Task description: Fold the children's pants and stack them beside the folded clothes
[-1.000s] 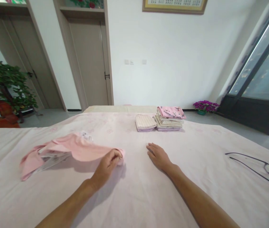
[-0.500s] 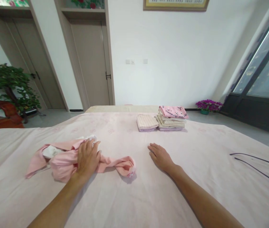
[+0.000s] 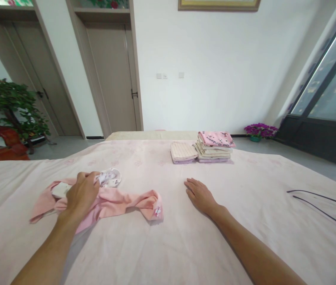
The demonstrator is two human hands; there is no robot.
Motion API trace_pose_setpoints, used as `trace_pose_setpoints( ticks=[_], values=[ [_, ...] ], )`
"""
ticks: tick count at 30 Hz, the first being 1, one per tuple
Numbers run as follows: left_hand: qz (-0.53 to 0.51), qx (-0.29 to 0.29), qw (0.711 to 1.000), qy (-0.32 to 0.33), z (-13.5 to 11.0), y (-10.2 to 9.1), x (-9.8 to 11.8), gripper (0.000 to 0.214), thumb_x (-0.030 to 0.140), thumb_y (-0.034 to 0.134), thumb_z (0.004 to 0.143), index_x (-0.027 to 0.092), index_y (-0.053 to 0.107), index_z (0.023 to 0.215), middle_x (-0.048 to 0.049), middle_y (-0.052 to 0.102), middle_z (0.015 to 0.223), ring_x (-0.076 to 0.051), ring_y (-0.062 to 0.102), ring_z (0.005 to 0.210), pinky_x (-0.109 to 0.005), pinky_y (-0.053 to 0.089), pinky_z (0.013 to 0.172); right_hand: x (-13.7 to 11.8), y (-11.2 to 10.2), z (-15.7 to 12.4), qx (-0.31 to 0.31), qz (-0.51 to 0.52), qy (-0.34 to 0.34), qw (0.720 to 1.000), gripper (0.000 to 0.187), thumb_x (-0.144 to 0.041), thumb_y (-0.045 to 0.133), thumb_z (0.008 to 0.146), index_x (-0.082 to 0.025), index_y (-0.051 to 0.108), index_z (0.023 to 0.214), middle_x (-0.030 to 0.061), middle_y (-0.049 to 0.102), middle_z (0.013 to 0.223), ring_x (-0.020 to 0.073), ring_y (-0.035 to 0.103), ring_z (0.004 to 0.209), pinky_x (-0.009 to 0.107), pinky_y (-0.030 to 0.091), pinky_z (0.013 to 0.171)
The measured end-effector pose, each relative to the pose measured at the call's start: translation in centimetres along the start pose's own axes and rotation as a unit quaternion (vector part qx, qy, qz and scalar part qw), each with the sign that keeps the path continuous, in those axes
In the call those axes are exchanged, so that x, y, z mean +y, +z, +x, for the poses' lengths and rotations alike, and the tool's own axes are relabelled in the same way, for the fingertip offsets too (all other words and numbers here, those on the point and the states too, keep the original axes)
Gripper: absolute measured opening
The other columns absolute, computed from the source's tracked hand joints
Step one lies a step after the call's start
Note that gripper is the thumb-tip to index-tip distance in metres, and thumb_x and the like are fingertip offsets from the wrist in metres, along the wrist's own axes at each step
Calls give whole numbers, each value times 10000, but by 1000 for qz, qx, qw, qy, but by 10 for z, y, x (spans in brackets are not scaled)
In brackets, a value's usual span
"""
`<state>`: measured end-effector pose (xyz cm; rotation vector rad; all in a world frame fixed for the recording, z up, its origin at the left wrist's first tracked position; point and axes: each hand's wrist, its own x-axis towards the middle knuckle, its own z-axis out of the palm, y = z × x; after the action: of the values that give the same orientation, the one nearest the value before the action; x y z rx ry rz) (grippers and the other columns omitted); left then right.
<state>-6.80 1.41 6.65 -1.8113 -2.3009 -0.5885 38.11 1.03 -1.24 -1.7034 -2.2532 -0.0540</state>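
Toward the left edge of the pale surface [image 3: 168,253], the left hand [image 3: 82,194] curls over a crumpled pink garment [image 3: 112,204]; I can't tell what its fingers pinch. The right hand [image 3: 200,195] lies flat, fingers loosely together, perhaps for support. Near the far edge, folded cloths [image 3: 215,152] sit squarely, presumably for steadiness. The garment looks soft, thin and twisted.

You are in a home: around you stand panelled doors [image 3: 111,75], a leafy houseplant [image 3: 6,97], wooden furniture [image 3: 4,139] and potted purple flowers [image 3: 259,130].
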Motion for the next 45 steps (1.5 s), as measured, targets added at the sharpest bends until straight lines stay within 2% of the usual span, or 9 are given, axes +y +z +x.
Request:
trace_pose_setpoints(
  ticks=[4, 6, 13, 16, 20, 28, 35, 40, 45],
  values=[
    [-165, 160, 972, 57, -8, -32, 25, 343, 346, 438, 904, 240, 683, 1118, -58, 633, 1089, -243, 615, 1011, -370, 486, 930, -1, -2, 0, -2, 3, 2, 1000, 445, -301, 389, 973, -159, 596, 1340, 104, 539, 1440, 248, 450, 1358, 420, 309, 1161],
    [-286, 185, 937, 81, -21, -47, 43, 313, 376, 469, 898, 227, 683, 1071, -27, 664, 1044, -213, 619, 1012, -340, 469, 984, -1, -1, 1, -2, 6, 0, 1000, 444, -302, 390, 972, -164, 595, 1341, 103, 539, 1440, 245, 450, 1358, 422, 309, 1160],
    [-447, -97, 861, 224, -57, -55, 89, 381, 435, 558, 875, 224, 661, 1175, -70, 648, 1229, -194, 658, 956, -313, 538, 871, 0, -2, -1, -3, 15, -4, 1000, 439, -294, 388, 975, -162, 601, 1335, 96, 542, 1439, 238, 452, 1358, 406, 303, 1167],
    [-362, -126, 894, 234, -49, -37, 85, 381, 374, 499, 892, 241, 649, 1216, -64, 635, 1269, -176, 670, 899, -324, 535, 861, 0, -3, -2, -4, 23, -6, 1000, 434, -295, 392, 976, -163, 607, 1330, 87, 546, 1437, 231, 454, 1359, 396, 301, 1170],
    [-201, -74, 948, 234, -24, -6, 58, 388, 323, 438, 895, 224, 657, 1199, -62, 658, 1228, -210, 632, 1070, -362, 461, 1002, -2, -5, -3, 1, 32, -7, 999, 421, -298, 399, 975, -172, 628, 1306, 82, 568, 1416, 221, 470, 1347, 381, 318, 1161],
    [48, -141, 978, 149, 0, 48, -3, 419, 211, 546, 807, 302, 697, 1187, -110, 560, 1415, -379, 371, 1384, -651, 184, 1104, -3, -6, -3, 6, 35, -12, 999, 419, -291, 412, 967, -177, 626, 1309, 87, 571, 1412, 223, 471, 1345, 391, 325, 1159],
    [115, -139, 983, 42, 11, 45, -36, 500, 149, 447, 858, 268, 618, 1313, -150, 375, 1552, -423, 235, 1445, -713, 77, 1078, -1, -4, -3, 18, 47, -27, 998, 414, -289, 424, 964, -159, 636, 1295, 113, 583, 1393, 251, 490, 1326, 420, 350, 1142],
    [94, -67, 991, -71, 14, 38, -67, 435, 259, 454, 903, 199, 582, 1314, -208, 449, 1455, -487, 280, 1382, -760, 179, 1000, 1, -2, -3, 23, 45, -29, 998, 411, -287, 425, 966, -164, 633, 1298, 108, 586, 1389, 254, 489, 1326, 423, 356, 1137],
    [17, -2, 999, -27, 15, 20, -46, 426, 365, 470, 920, 136, 612, 1250, -221, 464, 1443, -487, 281, 1391, -719, 213, 1045, 2, 1, -2, 22, 38, -29, 999, 412, -291, 422, 970, -166, 629, 1303, 102, 584, 1391, 250, 491, 1325, 416, 345, 1145]
  ],
)
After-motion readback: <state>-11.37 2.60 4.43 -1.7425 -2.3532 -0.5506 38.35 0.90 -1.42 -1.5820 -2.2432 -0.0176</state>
